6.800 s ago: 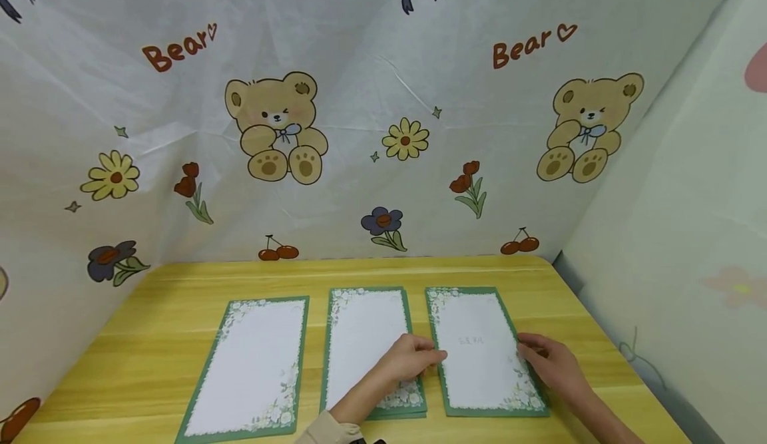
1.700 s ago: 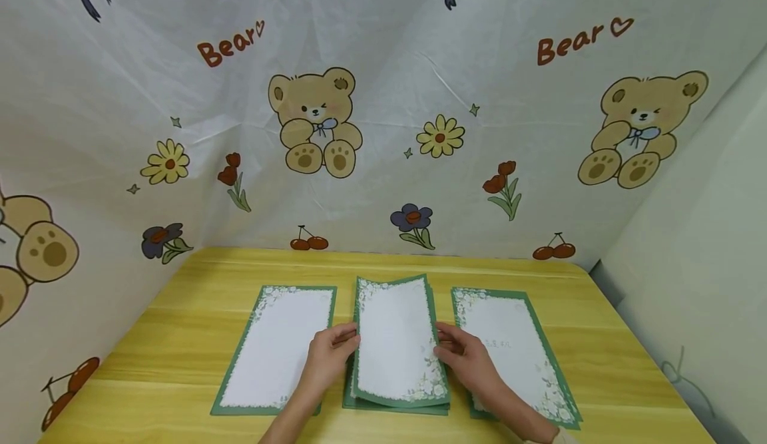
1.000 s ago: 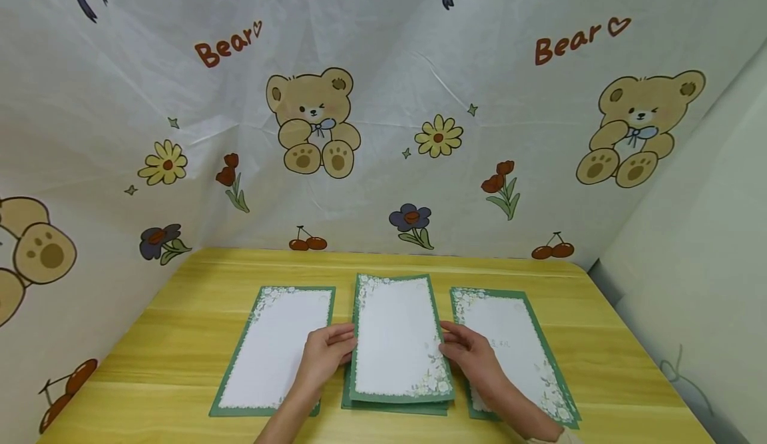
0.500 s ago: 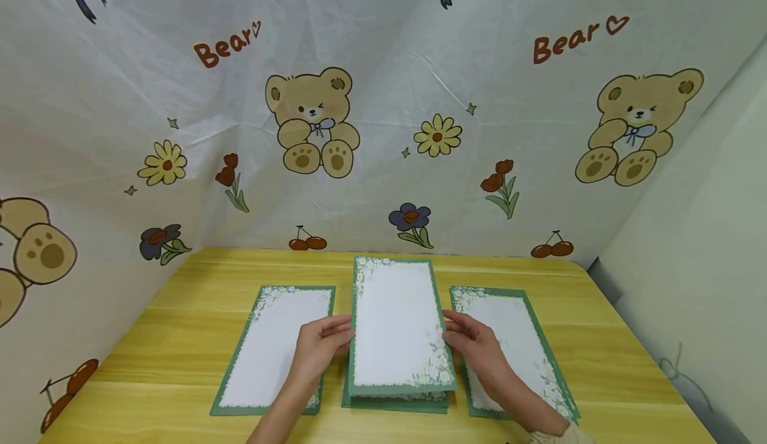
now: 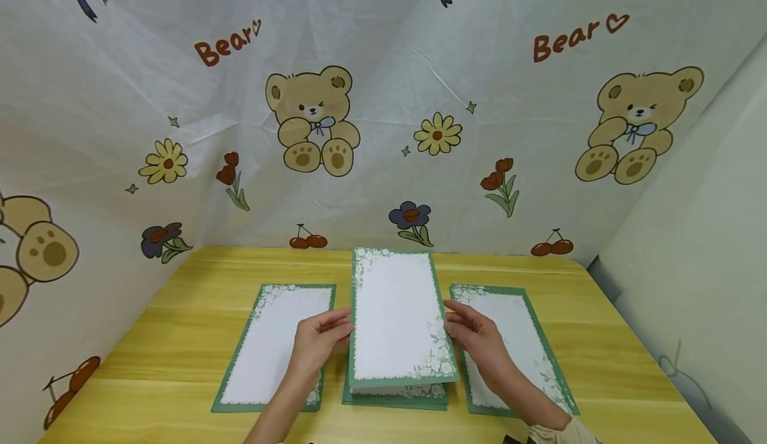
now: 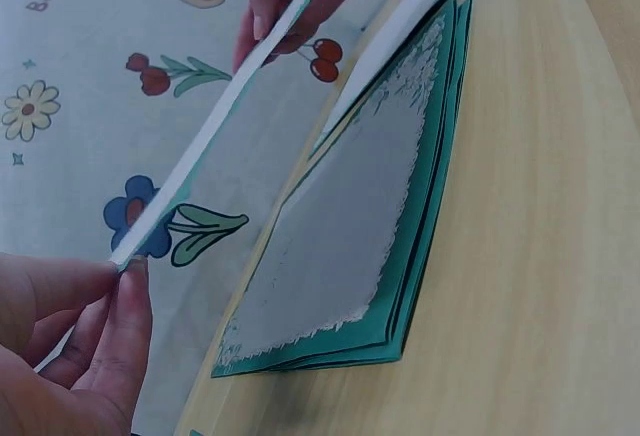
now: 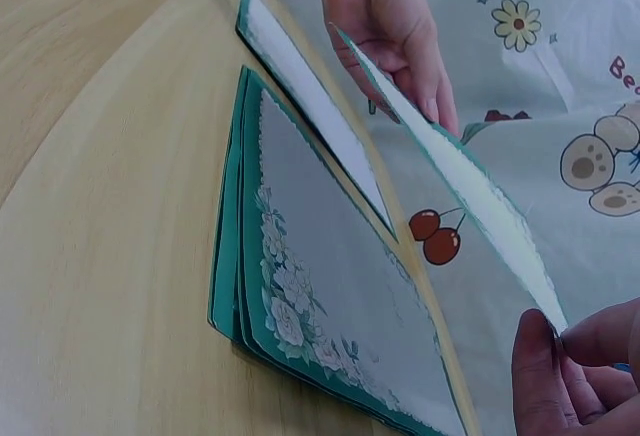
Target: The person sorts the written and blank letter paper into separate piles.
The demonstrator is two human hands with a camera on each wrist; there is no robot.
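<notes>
A white sheet of paper with a green border and white flower corners [image 5: 398, 317] is held up between my hands, over the middle pile. My left hand [image 5: 314, 344] pinches its left edge between thumb and fingers. On the opposite edge, my right hand [image 5: 479, 337] pinches in the same way. Both wrist views show the sheet nearly edge-on, raised off the pile with a gap beneath. Below it lies the middle pile of matching sheets [image 6: 340, 226], its green edges slightly fanned; the head view shows only its near end.
A matching sheet [image 5: 272, 344] lies to the left, partly behind my left hand. To the right lies another bordered pile [image 5: 521, 327], partly covered by my right hand. The yellow wood-grain table [image 5: 180, 337] meets a bear-print cloth [image 5: 377, 184] at the back.
Earlier my hands were at the right-hand sheet. They have since moved to the middle pile, taken its top sheet by both edges and raised it up and away from me.
</notes>
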